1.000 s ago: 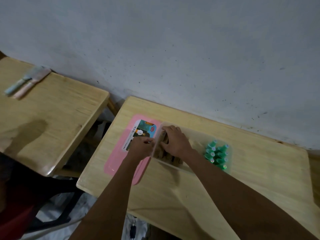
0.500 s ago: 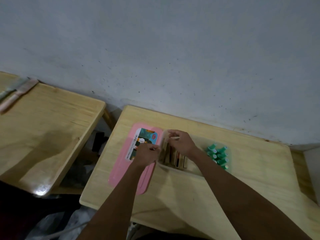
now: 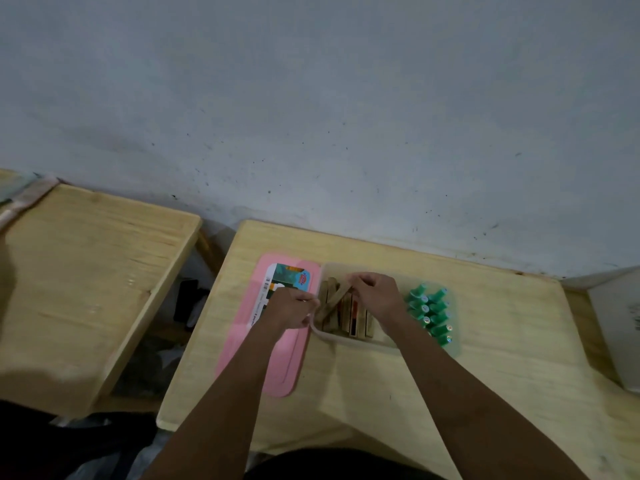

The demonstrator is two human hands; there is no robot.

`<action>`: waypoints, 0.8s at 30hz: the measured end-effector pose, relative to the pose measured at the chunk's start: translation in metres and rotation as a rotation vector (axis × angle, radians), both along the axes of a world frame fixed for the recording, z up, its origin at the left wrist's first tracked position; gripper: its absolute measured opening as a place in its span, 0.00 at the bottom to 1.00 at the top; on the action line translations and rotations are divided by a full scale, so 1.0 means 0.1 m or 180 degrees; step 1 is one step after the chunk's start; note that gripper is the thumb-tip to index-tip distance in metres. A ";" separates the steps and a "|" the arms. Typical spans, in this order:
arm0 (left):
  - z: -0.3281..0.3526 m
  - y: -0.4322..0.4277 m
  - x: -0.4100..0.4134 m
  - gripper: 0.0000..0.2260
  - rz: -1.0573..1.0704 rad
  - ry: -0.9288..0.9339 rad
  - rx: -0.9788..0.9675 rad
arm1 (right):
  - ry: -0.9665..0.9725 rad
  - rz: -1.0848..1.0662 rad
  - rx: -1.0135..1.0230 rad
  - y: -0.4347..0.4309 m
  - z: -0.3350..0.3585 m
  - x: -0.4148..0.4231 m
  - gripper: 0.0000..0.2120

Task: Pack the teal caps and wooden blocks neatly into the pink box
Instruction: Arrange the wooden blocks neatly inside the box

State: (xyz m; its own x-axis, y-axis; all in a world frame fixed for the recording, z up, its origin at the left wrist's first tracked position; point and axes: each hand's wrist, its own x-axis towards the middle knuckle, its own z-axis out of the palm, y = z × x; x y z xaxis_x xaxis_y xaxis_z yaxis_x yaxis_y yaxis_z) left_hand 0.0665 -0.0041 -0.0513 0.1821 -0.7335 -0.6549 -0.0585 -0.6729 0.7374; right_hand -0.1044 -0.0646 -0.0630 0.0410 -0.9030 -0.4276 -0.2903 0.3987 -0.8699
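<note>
The wooden blocks (image 3: 349, 317) are on edge in the left part of the box (image 3: 353, 342), and the teal caps (image 3: 431, 313) are already bunched in its right part. The box itself sits toward the far edge of the table (image 3: 502, 341).

A second ago my right hand (image 3: 375, 294) was pressed flat over the row. Now it has lifted and drawn to the far end, fingers curled, pinching what looks like the top of one slanted block (image 3: 334, 299). That one lies crooked across its neighbours, not down in line with them. So the row isn't settled yet, and I judge this is the piece to drop in straight before the pack counts as neat.

My left hand (image 3: 292, 308) hasn't moved from the box's left wall. Its fingers are curled round the rim, holding the box steady.

The pink lid (image 3: 273, 362) lies flat beside the box on the side toward the table's left edge, partly under my left wrist and not yet on. Closing, if wanted, comes after this block. A second table (image 3: 86, 271) stands off to the left.
</note>
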 end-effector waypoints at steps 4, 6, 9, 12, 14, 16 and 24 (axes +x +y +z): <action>-0.02 -0.01 0.00 0.04 -0.0053 -0.0039 -0.0017 | -0.0054 -0.0281 -0.0023 0.03 0.00 -0.06 0.07; -0.04 -0.01 0.01 0.02 -0.0053 -0.0033 -0.0036 | 0.0316 -0.0158 -0.0161 0.02 -0.04 -0.11 0.10; -0.05 0.01 0.00 0.03 -0.0042 -0.0064 -0.0063 | 0.0994 0.0308 -0.0377 0.02 -0.06 -0.16 0.12; -0.06 0.01 0.00 0.04 -0.0064 -0.0095 -0.0076 | 0.1511 0.0844 -0.0460 0.03 -0.08 -0.13 0.13; -0.06 0.01 -0.01 0.06 -0.0089 -0.0148 -0.0085 | 0.1931 0.1178 -0.0677 0.06 -0.12 -0.06 0.16; -0.07 0.01 -0.02 0.08 -0.0131 -0.0275 -0.0105 | 0.2481 0.1577 -0.1047 0.10 -0.14 0.05 0.17; -0.07 0.03 -0.02 0.11 -0.0230 -0.0447 -0.0180 | 0.2680 0.1785 -0.1025 0.09 -0.17 0.28 0.13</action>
